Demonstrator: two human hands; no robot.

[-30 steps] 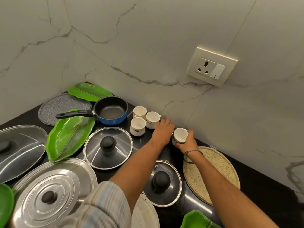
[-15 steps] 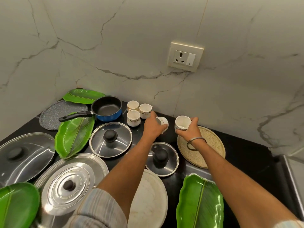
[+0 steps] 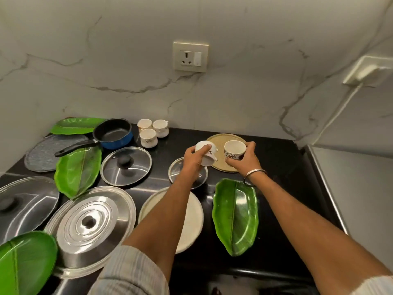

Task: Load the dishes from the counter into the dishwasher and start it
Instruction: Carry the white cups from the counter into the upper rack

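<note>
Both forearms stretched forward over the desk (image 3: pixel 276 158), hands side by side and raised above it. Left hand (image 3: pixel 194 159) palm-down, fingers curled round a white cup (image 3: pixel 209 153) tipped on its side; right hand (image 3: pixel 241 161) wrapped from below round an upright patterned cup (image 3: pixel 235 149), bangle (image 3: pixel 254 174) on the wrist. Beyond the left hand, three more cups (image 3: pixel 152 132) beside a pan (image 3: pixel 113 134); under the wrists, a glass lid (image 3: pixel 179 167) and a green leaf plate (image 3: pixel 235 216).

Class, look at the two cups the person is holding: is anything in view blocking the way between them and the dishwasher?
That cannot be judged: no dishwasher shows in this view. The left hand grips a tilted white cup and the right hand an upright patterned cup, both lifted clear above the counter.
</note>
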